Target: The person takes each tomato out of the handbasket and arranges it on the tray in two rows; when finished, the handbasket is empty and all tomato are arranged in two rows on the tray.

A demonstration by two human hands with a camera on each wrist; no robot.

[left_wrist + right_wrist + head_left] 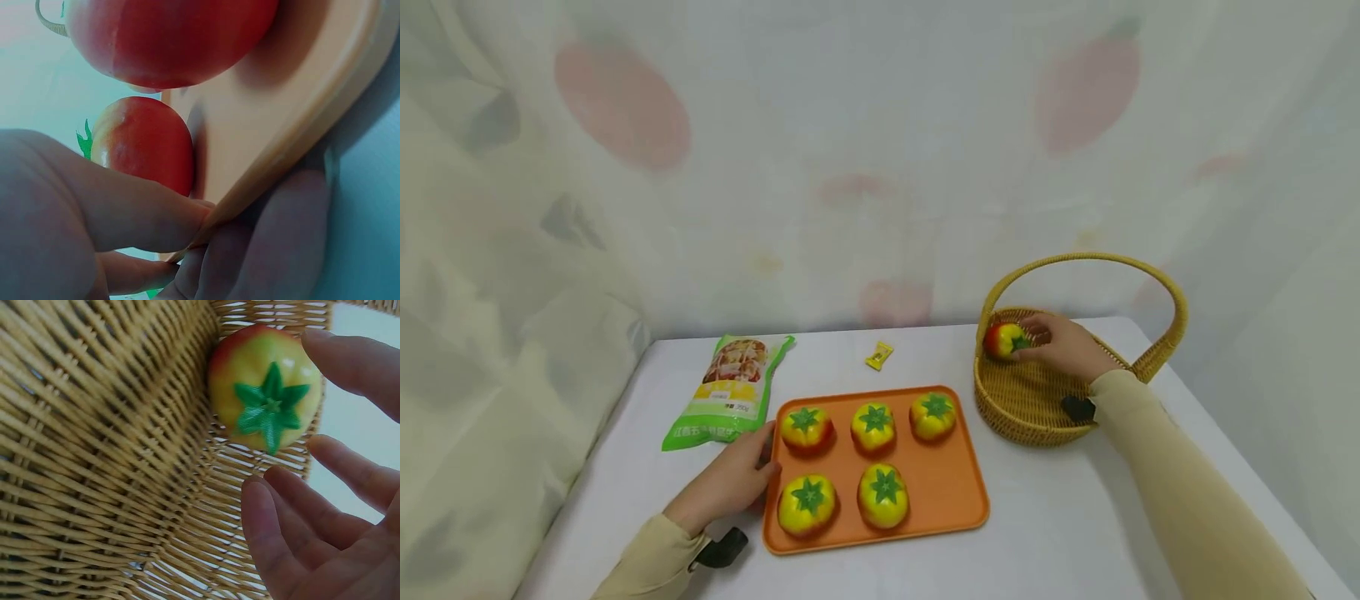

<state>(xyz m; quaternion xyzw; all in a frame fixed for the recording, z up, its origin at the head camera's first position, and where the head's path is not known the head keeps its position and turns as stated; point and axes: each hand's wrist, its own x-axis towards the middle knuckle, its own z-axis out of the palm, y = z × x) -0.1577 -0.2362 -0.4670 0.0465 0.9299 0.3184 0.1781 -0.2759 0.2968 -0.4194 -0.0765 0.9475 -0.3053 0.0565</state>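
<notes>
Inside the wicker basket (1030, 408), a red-and-yellow tomato (275, 387) with a green star-shaped top lies against the left wall. My right hand (1067, 346) is over the basket beside it. In the right wrist view the thumb and fingers are spread apart near the tomato, not closed round it. My left hand (737, 475) grips the left rim of an orange tray (943, 492), thumb above and fingers below, as the left wrist view shows. Several similar tomatoes (883, 497) sit on the tray in two rows, and its front right part is bare.
A green food packet (733, 387) lies behind my left hand, left of the tray. A small yellow wrapped candy (879, 356) is on the white table (1052, 533) behind the tray. The basket's tall handle (1090, 257) arches over my right hand. A patterned curtain (850, 108) hangs behind.
</notes>
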